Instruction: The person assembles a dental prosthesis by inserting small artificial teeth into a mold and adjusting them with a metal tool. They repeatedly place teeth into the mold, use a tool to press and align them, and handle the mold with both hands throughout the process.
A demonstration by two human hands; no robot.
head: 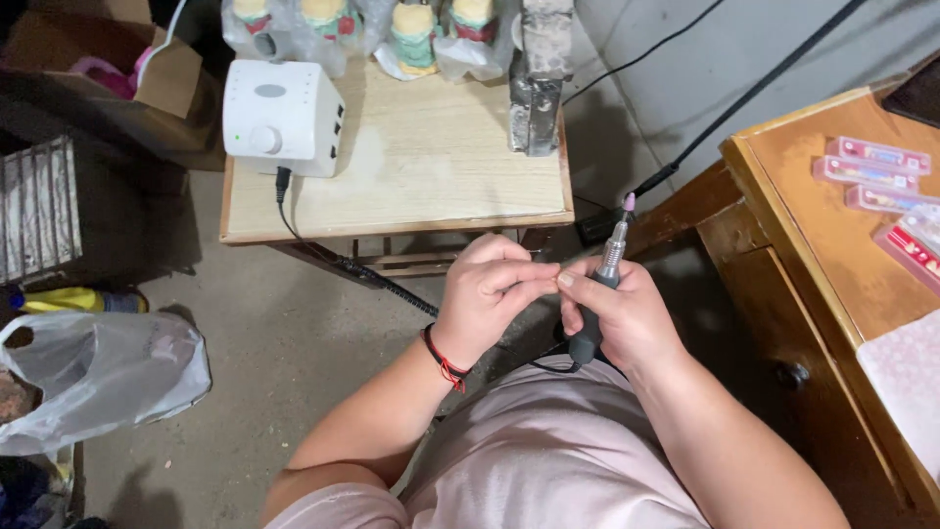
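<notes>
My right hand (pixel 619 315) grips a slim rotary grinding tool (pixel 609 266) with a silver neck, dark handle and small pink bit pointing up and away. My left hand (pixel 493 294) is curled just left of it, fingertips against my right thumb; whether it pinches something small I cannot tell. A red and black cord bracelet (pixel 444 360) circles my left wrist. The tool's black coiled cable (pixel 387 282) runs up to a white control box (pixel 279 116) on a small wooden table (pixel 441 167).
Several wrapped figurines (pixel 416 34) and a metal block (pixel 539 83) stand at the table's back. A brown cabinet (pixel 813 264) at right carries flat pink packets (pixel 876 157). A white plastic bag (pixel 98 377), a cardboard box (pixel 117 69) and a crate (pixel 39 206) lie on the left floor.
</notes>
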